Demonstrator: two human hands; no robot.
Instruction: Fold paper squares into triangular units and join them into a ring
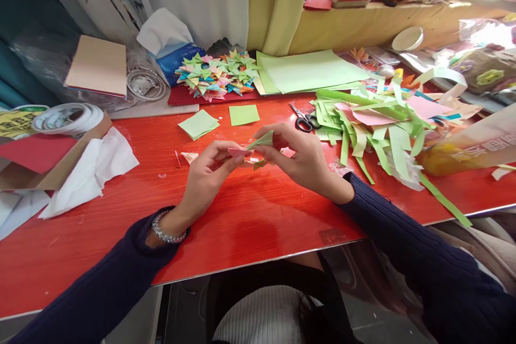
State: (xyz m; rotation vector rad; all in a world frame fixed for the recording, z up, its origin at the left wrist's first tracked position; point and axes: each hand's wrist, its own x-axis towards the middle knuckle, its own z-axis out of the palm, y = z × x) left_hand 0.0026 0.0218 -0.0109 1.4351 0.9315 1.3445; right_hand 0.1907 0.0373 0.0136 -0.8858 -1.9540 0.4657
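Note:
My left hand (207, 172) pinches a pink folded paper piece (238, 152) between thumb and fingers. Against it, my right hand (296, 156) grips a light green folded paper piece (262, 141), tilted upward. The two pieces meet between my fingertips; whether they interlock I cannot tell. More small folded bits show just below them, partly hidden by my fingers. Beyond my hands lie a stack of pale green paper squares (199, 124) and a brighter green square (244, 115). Black-handled scissors (305, 120) rest past my right hand.
Colourful folded-paper wreaths (213, 75) sit at the back beside large green sheets (314, 71). A heap of paper strips (374, 118) and a bottle (471, 142) occupy the right. On the left are a tape roll (66, 118), a cardboard box (97, 130) and crumpled tissue (91, 172).

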